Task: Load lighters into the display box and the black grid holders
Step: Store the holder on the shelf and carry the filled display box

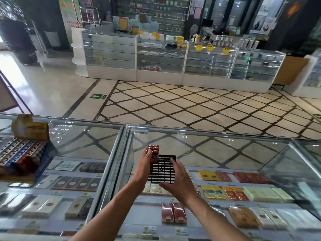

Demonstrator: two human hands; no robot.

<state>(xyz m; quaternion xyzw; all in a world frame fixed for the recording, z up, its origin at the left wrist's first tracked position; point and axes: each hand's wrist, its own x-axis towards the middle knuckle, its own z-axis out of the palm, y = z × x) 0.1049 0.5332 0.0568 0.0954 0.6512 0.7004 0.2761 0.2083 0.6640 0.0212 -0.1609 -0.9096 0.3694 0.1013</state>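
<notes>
A black grid holder [163, 172] lies on the glass counter top in the middle of the view. Several red lighters [153, 151] stand upright in its far left corner. My left hand [145, 164] lies along the holder's left side, fingers straight and touching the red lighters. My right hand [177, 178] holds the holder from the right, thumb at its near edge and fingers over its far right corner. At the far left stands the display box [22, 153], filled with several rows of red, blue and dark lighters, its cardboard lid folded up behind.
The glass counter [225, 150] has metal frame rails [119, 145] between its panes. Cigarette packs lie on shelves under the glass. Beyond the counter are a tiled floor and white glass showcases [161, 58].
</notes>
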